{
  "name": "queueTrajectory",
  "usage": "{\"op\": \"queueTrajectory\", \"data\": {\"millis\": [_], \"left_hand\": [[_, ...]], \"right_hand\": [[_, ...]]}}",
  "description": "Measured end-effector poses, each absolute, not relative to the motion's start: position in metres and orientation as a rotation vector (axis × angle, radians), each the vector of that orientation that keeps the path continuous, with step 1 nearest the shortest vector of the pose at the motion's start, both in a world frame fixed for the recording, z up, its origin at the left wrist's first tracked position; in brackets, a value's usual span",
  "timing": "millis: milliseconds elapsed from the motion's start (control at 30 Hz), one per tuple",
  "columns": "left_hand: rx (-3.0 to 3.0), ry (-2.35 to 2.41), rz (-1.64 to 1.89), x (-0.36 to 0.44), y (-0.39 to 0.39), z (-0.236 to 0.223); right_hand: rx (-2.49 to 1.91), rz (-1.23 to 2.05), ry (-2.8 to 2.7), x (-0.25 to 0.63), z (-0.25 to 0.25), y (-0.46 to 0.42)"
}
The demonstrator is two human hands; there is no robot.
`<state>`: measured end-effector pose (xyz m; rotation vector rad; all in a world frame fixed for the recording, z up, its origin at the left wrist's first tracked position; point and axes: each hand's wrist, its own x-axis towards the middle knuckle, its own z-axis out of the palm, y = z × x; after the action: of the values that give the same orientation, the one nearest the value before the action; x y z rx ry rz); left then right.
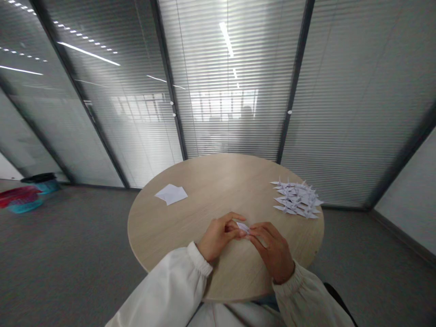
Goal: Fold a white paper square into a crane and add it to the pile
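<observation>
A small piece of folded white paper (243,227) is held between my two hands, just above the near half of the round table. My left hand (220,234) pinches it from the left, thumb and fingers closed on its edge. From the right, the fingertips of my right hand (270,247) grip its other end. My fingers hide part of the paper, so its full shape does not show. To the right lies a pile of folded white paper cranes (296,199), with pointed tips sticking out. White paper sheets (171,194) lie on the left side of the table.
The round wooden table (225,175) stands before a glass partition with blinds (235,122). On the grey carpet at far left are a blue bin with a black rim (42,182) and another blue bin with a red liner (22,197).
</observation>
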<state>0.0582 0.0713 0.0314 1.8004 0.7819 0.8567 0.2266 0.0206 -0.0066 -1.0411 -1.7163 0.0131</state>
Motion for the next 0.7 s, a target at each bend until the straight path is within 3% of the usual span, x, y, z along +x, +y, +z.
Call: {"op": "queueTrajectory", "data": {"millis": [433, 700], "left_hand": [[1.859, 0.731, 0.845, 0.056, 0.068, 0.036], [1.912, 0.724, 0.874, 0.056, 0.065, 0.038]], "right_hand": [[-1.017, 0.630, -1.521, 0.238, -0.003, 0.026], [-0.977, 0.668, -1.498, 0.237, 0.000, 0.024]]}}
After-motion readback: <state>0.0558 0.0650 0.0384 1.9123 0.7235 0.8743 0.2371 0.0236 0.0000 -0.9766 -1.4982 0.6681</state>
